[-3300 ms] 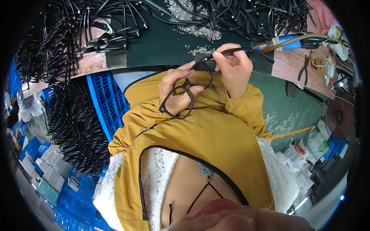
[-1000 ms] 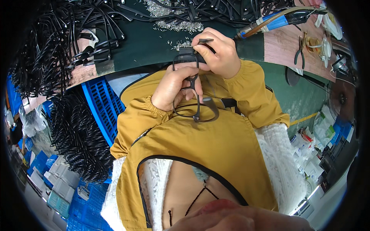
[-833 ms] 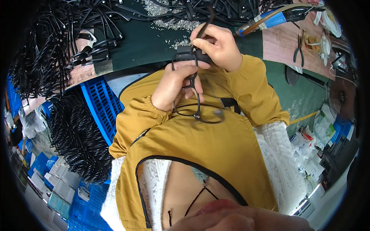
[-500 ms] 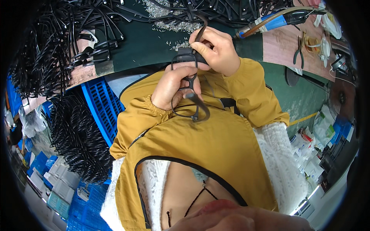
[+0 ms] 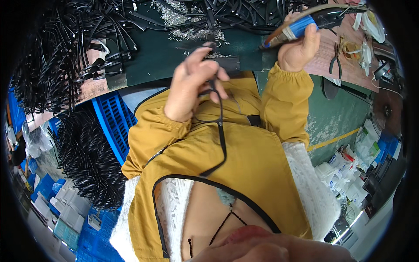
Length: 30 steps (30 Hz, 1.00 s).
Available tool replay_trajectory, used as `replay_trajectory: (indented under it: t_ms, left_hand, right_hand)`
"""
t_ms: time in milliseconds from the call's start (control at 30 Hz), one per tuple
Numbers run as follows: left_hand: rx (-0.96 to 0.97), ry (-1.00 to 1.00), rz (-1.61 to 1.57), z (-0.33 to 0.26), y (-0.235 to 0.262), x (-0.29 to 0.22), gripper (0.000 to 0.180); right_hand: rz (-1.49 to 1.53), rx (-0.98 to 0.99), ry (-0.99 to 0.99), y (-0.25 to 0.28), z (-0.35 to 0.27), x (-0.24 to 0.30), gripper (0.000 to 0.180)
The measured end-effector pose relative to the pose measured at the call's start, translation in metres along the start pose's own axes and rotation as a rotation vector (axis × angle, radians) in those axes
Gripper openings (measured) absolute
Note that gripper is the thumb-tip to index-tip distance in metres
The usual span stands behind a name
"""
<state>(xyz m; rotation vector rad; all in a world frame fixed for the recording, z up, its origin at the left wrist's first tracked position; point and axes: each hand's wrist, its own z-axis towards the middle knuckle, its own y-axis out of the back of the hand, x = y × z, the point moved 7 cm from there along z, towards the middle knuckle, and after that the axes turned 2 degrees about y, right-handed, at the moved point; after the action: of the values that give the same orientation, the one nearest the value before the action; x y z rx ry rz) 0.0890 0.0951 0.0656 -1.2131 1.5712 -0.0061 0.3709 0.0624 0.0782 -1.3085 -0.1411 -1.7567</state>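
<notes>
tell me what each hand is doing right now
Left hand: closed on a black glasses frame.
Right hand: closed on a blue-handled tool.

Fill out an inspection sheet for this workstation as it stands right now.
Surface: dark green bench top, its near edge worn.
Job's things: black eyeglass frame hanging from the left hand, one temple arm pointing down; blue-handled power tool in the right hand.
Clutter: heaps of black frame parts across the bench; small pale bits; pliers on the brown mat at right.
Grippers: left hand pinches the frame; right hand is closed round the tool.
Cables: nothing seen for certain.
Surroundings: blue crate beside a further stack of black parts; bags and boxes on the floor at right.
</notes>
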Motion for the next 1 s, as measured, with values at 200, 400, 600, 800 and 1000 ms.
replay_trajectory:
  t_ms: [200, 400, 600, 800, 1000]
  left_hand:
    - [-0.167, 0.02, -0.187, -0.022, 0.035, 0.002, 0.039]
    - [-0.191, 0.245, -0.197, -0.024, 0.018, 0.03, 0.039]
    - [-0.095, 0.505, -0.366, -0.027, -0.011, 0.063, 0.039]
    - [-0.074, 0.568, -0.561, -0.025, -0.013, 0.09, 0.028]
    - [-0.038, 0.537, -0.581, -0.024, -0.011, 0.093, 0.03]
  right_hand:
    - [0.609, 0.209, -0.317, -0.06, 0.008, -0.033, 0.034]
    - [0.52, 0.109, -0.214, -0.076, 0.012, -0.04, 0.032]
    - [0.473, 0.092, -0.24, -0.081, 0.015, -0.028, 0.026]
    - [0.538, 0.395, -0.289, -0.105, -0.053, 0.021, 0.041]
    - [0.451, 0.253, -0.298, -0.091, -0.08, 0.018, 0.042]
